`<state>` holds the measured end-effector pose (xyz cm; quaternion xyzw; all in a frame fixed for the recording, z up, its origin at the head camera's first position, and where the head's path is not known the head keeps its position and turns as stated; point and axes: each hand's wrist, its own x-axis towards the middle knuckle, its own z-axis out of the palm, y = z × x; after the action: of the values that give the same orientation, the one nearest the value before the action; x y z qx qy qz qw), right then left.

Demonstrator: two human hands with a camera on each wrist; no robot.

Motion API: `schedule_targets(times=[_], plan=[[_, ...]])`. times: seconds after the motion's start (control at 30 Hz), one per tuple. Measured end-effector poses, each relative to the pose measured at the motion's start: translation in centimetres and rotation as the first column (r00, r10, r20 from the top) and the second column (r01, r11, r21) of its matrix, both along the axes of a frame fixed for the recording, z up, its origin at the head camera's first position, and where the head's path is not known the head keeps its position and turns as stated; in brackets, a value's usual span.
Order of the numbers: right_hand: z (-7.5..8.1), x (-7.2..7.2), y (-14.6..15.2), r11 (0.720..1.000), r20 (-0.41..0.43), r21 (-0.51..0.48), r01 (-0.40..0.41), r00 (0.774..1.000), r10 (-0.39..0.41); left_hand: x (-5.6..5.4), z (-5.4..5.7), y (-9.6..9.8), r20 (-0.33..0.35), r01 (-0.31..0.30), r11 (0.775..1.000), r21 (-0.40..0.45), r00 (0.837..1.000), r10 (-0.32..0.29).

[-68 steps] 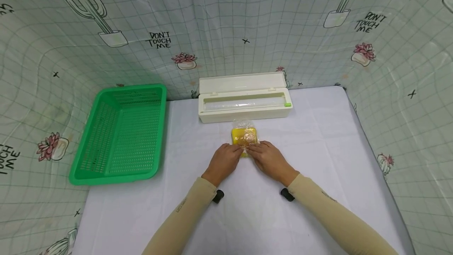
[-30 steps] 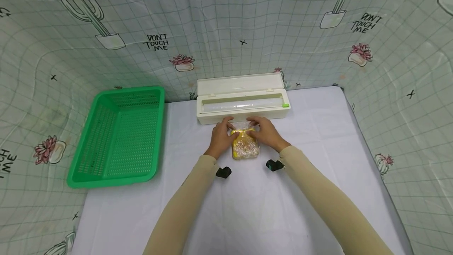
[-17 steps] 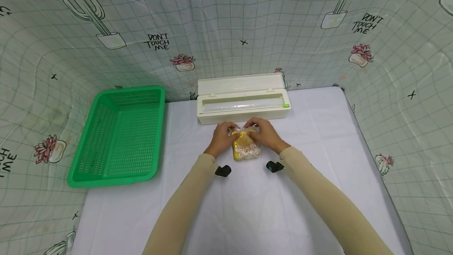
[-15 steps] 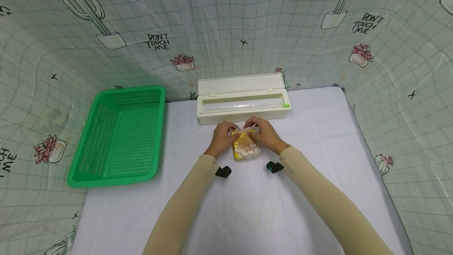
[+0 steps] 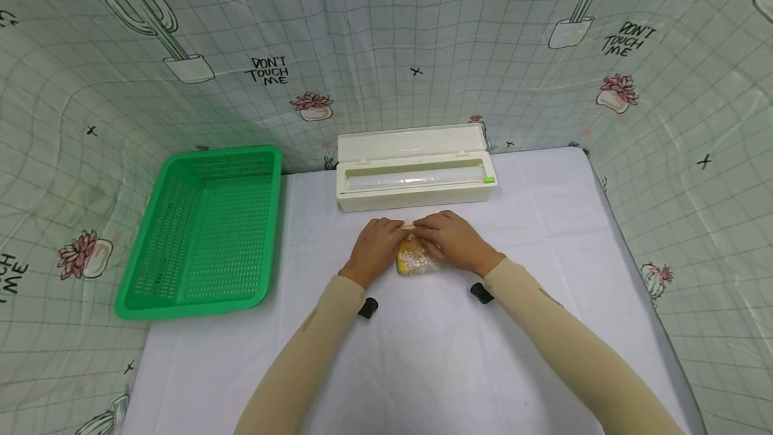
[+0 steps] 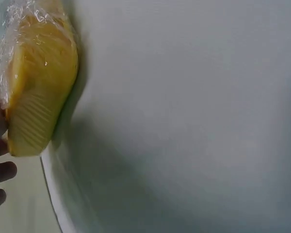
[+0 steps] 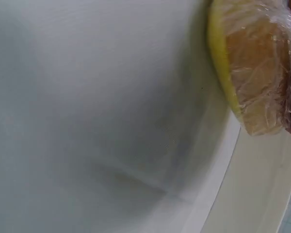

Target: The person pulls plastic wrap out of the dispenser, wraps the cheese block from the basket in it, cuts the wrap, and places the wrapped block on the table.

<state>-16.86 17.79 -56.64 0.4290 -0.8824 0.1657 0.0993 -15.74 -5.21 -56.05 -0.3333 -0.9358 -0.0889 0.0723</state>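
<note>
A small yellow tray (image 5: 417,260) with something brown in it lies on the white cloth, wrapped in clear cling film. My left hand (image 5: 376,248) rests over its left far corner, fingertips on the film. From the other side my right hand (image 5: 454,242) covers the right part, its fingers laid across the top and almost meeting the left ones. In the left wrist view the yellow tray (image 6: 43,92) shows its ribbed side, fingers (image 6: 2,172) beside its far end. Crinkled film covers the tray (image 7: 257,73) in the right wrist view, where most of the hand is out of frame.
Behind the hands stands a cream cling film box (image 5: 417,197), lid up, with a clear roll inside and a green slider at its right end. A green plastic basket (image 5: 272,233) sits at the left. A patterned curtain (image 5: 374,52) surrounds the white-covered table (image 5: 543,220).
Both hands have let go of the film at the tray's far edge, which they were gathering half a second ago. They have come slightly nearer and now lie flat over its far part, folding film down.
</note>
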Motion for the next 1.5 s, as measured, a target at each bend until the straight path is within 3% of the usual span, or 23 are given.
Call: schedule_targets(times=[0.07, 0.17, 0.33, 0.53, 0.63, 0.77, 0.9, 1.03, 1.2, 1.37, 1.5], plan=[[0.1, 0.5, 0.3, 0.998, 0.032, 0.064, 0.003, 0.999, -0.005, 0.4, 0.3, -0.1, 0.030, 0.005, 0.996, -0.091, 1.000, -0.003], [0.2, 1.3, 0.6, 0.991, 0.097, 0.135, 0.014, 0.995, -0.027, 0.9, 0.6, -0.2, 0.081, 0.028, 0.990, -0.142, 0.997, -0.016], [-0.3, 2.0, 0.7, 0.985, 0.124, 0.171, 0.018, 0.991, -0.040, 1.5, 0.4, -0.1, 0.114, 0.062, 0.987, -0.148, 0.992, -0.045], [-0.8, 2.0, 0.5, 0.988, 0.091, 0.154, 0.029, 0.995, -0.043, 1.6, -0.2, 0.0, 0.130, 0.046, 0.991, -0.122, 0.991, -0.030], [-0.5, 1.8, 0.4, 0.990, 0.132, 0.128, 0.054, 0.989, -0.071, 1.6, -0.3, 0.0, 0.124, 0.043, 0.995, -0.092, 0.992, -0.032], [0.4, 1.5, 0.2, 0.988, 0.235, 0.120, 0.098, 0.964, -0.124, 1.6, -0.1, 0.0, 0.111, 0.054, 0.996, -0.066, 0.993, -0.047], [0.9, 1.1, -0.2, 0.986, 0.290, 0.138, 0.091, 0.948, -0.128, 1.7, 0.0, -0.1, 0.102, 0.054, 0.996, -0.072, 0.994, -0.047], [0.7, 1.0, -0.1, 0.987, 0.258, 0.146, 0.070, 0.960, -0.106, 1.8, 0.0, -0.1, 0.106, 0.044, 0.998, -0.053, 0.994, -0.038], [0.2, 1.3, 0.2, 0.982, 0.150, 0.180, 0.052, 0.985, -0.080, 1.9, -0.4, 0.0, 0.142, 0.032, 0.999, -0.014, 0.989, -0.029], [0.0, 1.8, 0.7, 0.982, 0.064, 0.188, 0.030, 0.997, -0.043, 2.0, -0.3, -0.1, 0.137, 0.039, 0.997, -0.065, 0.990, -0.029], [-0.1, 1.9, 0.9, 0.983, 0.043, 0.180, 0.034, 0.998, -0.042, 2.3, -0.3, -0.3, 0.133, 0.047, 0.994, -0.098, 0.991, -0.034]])
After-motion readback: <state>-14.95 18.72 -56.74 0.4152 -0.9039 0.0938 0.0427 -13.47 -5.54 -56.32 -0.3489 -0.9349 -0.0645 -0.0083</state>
